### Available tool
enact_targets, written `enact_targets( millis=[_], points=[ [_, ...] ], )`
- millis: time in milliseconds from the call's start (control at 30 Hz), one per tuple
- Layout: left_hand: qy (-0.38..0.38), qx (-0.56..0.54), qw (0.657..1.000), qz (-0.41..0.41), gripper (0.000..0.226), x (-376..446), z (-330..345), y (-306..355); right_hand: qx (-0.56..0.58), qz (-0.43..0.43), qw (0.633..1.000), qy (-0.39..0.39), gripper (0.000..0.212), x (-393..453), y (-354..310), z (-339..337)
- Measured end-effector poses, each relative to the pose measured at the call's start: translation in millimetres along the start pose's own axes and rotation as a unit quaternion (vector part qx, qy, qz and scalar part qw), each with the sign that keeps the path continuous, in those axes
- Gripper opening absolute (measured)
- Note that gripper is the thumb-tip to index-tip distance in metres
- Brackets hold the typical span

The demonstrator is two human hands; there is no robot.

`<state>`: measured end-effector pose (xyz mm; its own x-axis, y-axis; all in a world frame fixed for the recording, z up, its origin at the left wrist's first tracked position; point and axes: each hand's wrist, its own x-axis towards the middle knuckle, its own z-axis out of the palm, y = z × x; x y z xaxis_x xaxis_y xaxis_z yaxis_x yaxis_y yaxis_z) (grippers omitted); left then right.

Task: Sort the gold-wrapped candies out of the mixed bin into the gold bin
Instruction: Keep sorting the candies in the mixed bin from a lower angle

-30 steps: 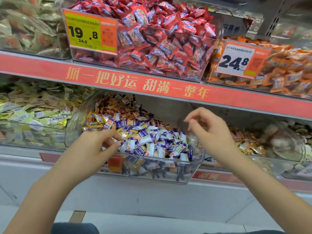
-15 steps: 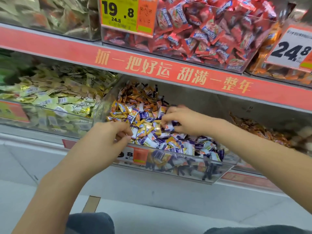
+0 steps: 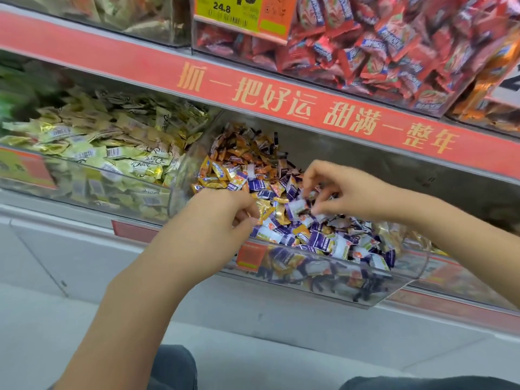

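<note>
Gold candy [image 3: 263,211] sits pinched at the tips of our left hand [image 3: 216,220], sticking out toward 3 o'clock from the curled fingers [image 3: 244,213]. It hangs just over the near left part of the mixed bin [image 3: 374,288], touching the pile there.

Our right hand [image 3: 349,195] is at 3 o'clock from the left hand, down in the same bin. Its fingers are bent, and the thumb and first finger pinch a white and purple candy [image 3: 298,205] on top of the heap. More gold candies lie mixed in between our two hands and farther back at 12 o'clock.

At 9 o'clock from the mixed bin is the gold bin [image 3: 92,175], full of pale gold wrappers, right beside it on the same shelf. Above both runs a red strip [image 3: 253,91] with gold letters. At 1 o'clock, on the upper shelf, we see a bin of red candies [image 3: 380,46] and a yellow price tag [image 3: 242,15].
</note>
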<state>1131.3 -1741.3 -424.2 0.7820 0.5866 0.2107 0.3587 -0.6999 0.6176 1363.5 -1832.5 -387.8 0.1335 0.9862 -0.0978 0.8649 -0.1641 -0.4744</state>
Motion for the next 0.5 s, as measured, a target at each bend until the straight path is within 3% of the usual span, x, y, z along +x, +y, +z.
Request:
enact_targets(
  millis=[33, 100, 200, 267, 400, 500],
  points=[
    [-0.002, 0.001, 1.000, 0.004, 0.013, 2.3, 2.5, 2.3, 0.015, 0.017, 1.000, 0.012, 0.022, -1.3, -0.5, -3.6],
    [-0.010, 0.001, 1.000, 0.009, 0.013, 6.9, 6.8, 5.8, -0.012, 0.040, 0.998, -0.042, 0.014, -3.0, -4.2, -0.3],
    [-0.020, 0.007, 1.000, 0.012, 0.016, 12.7, 12.1, 9.4, -0.124, 0.062, 0.981, -0.134, 0.041, 1.1, -8.8, 24.6],
    [-0.019, 0.018, 1.000, 0.008, 0.016, 15.9, 14.3, 10.4, -0.122, 0.036, 0.988, -0.090, 0.030, 6.5, -10.2, 32.5],
    [0.024, -0.038, 0.999, -0.014, 0.021, 25.5, 19.6, 15.0, 0.048, 0.058, 0.992, 0.103, 0.012, 5.8, -13.4, 10.9],
    [0.043, -0.147, 0.988, -0.031, 0.052, 33.7, 22.7, 27.9, 0.309, 0.069, 0.936, 0.153, 0.009, 2.3, -24.6, 4.6]
  ],
)
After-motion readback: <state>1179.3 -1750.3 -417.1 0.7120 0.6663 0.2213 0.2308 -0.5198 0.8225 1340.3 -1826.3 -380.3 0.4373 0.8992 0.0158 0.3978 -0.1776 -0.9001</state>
